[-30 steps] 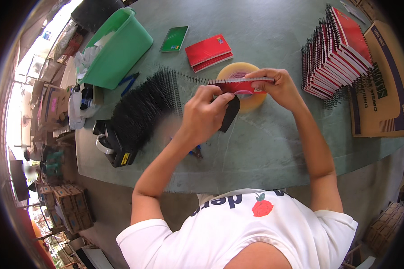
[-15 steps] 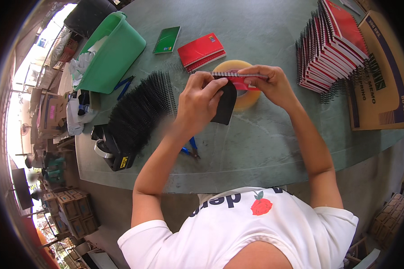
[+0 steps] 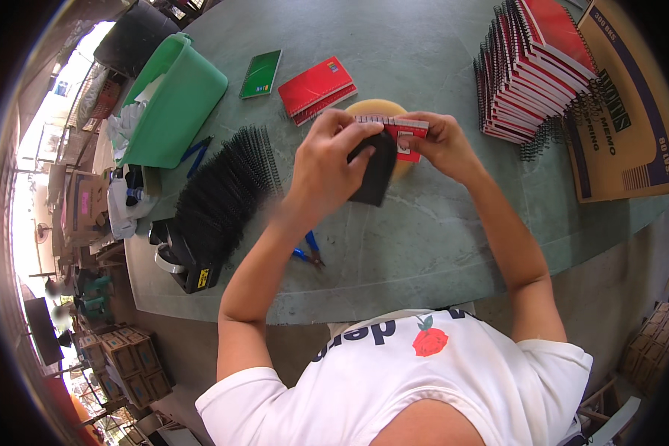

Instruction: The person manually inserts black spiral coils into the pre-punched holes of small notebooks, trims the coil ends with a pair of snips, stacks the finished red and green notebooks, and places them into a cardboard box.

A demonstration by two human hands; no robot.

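Both hands hold a small red notebook (image 3: 410,140) above the middle of the table, its punched top edge carrying a dark spiral. My left hand (image 3: 333,152) is closed at the left end, with thumb and fingers pinching the spiral edge. From beneath those fingers hangs a black, round-cornered flexible piece (image 3: 375,175); whether it is joined to the notebook I cannot tell. At the right end, my right hand (image 3: 447,145) grips the notebook between thumb and fingers. A roll of yellowish tape (image 3: 375,107) lies just behind, partly covered by the hands and notebook.
Black spiral coils (image 3: 219,197) lie left, by a tape dispenser (image 3: 189,260) and blue-handled pliers (image 3: 310,251). Beyond are a green bin (image 3: 182,100), a green notebook (image 3: 261,74) and red notebooks (image 3: 316,85). A stack of red spiral notebooks (image 3: 531,85) stands right, beside a carton (image 3: 632,126).
The held notebook has tilted, so more of its red face shows. My right hand has shifted slightly left along with it. The view has moved a little; both hands keep their grip.
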